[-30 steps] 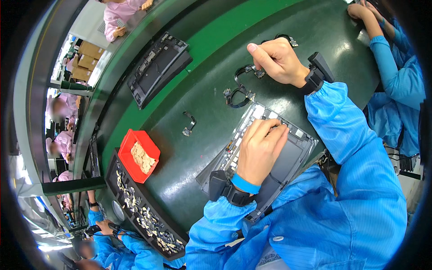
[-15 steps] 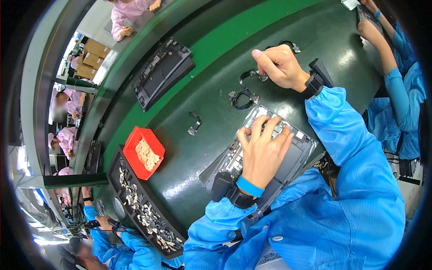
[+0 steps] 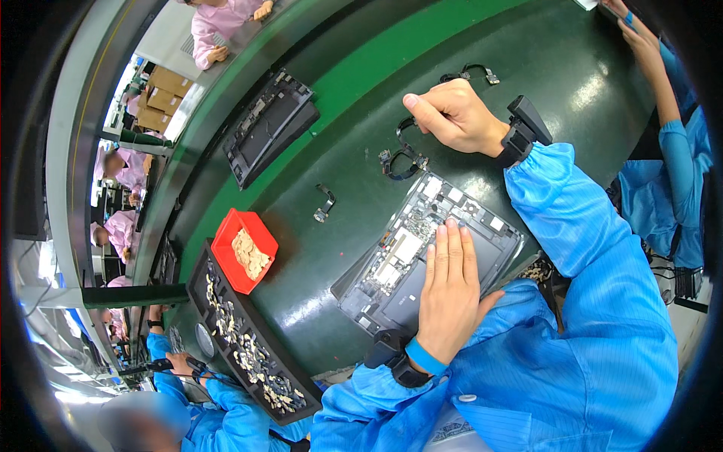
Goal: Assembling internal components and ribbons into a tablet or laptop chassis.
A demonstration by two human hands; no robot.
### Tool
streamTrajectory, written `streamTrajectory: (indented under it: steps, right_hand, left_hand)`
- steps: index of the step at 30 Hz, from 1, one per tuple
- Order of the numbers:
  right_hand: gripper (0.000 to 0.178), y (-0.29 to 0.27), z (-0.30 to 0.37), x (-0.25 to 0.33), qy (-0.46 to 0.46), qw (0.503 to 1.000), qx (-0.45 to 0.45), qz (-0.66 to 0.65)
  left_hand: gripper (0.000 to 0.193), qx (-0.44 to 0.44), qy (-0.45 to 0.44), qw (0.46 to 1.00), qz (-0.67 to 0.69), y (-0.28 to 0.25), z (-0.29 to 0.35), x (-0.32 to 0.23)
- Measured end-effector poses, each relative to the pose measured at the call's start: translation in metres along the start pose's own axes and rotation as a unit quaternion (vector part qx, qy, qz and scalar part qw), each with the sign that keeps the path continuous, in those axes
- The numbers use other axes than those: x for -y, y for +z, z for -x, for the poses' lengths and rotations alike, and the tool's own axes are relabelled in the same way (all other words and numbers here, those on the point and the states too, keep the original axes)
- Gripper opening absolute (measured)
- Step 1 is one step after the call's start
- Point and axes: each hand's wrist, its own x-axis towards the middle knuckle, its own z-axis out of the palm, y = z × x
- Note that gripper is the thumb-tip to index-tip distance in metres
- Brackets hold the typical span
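Observation:
My left hand [image 3: 449,290] lies flat on an opened laptop base [image 3: 403,252], fingers straight and together, thumb apart. The base sits tilted near the table's front edge, with its circuit board and dark battery area bare. Above the table beyond it, my right hand [image 3: 461,117] is raised with fingers curled and the thumb pointing left. Whatever it may hold is hidden. Close by that hand lie black looped cables with small connectors [image 3: 404,164], and another such cable [image 3: 482,73] is farther back. A short curved cable [image 3: 325,204] rests left of the laptop base.
Left of me stands a red bin [image 3: 260,227] of tan pieces, beside a long black tray [image 3: 288,367] of small dark and pale parts. Another opened laptop base [image 3: 273,128] lies at the far left. Co-workers in blue [image 3: 681,158] and pink [image 3: 215,29] surround the green table [image 3: 301,279].
My left hand has flattened out and slid toward me over the laptop base, uncovering its circuit board. My right hand, still curled, has shifted slightly left.

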Motion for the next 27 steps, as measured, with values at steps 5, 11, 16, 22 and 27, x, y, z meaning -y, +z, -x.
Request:
streamTrajectory:
  steps: [5,11,16,22,27]
  right_hand:
    - [0.045,0.000,-0.005,0.002,0.004,0.999,0.021,0.025]
    - [0.043,0.003,-0.005,0.012,-0.019,0.998,0.026,0.055]
    - [0.042,-0.012,0.005,0.029,0.001,0.995,0.037,0.097]
    - [0.034,-0.039,0.039,0.106,0.251,0.950,0.101,0.157]
    - [0.023,-0.023,0.099,0.148,0.371,0.893,0.137,0.216]
  left_hand:
    - [0.116,0.008,-0.005,1.000,-0.025,-0.017,-0.007,0.000]
    - [0.126,-0.025,-0.018,0.999,0.015,-0.010,-0.005,0.005]
    - [0.124,-0.007,0.032,0.999,0.031,0.004,0.003,0.008]
    - [0.097,-0.179,0.035,0.963,0.198,-0.034,0.059,0.012]
    - [0.078,-0.319,-0.249,0.905,0.133,-0.031,0.143,0.053]
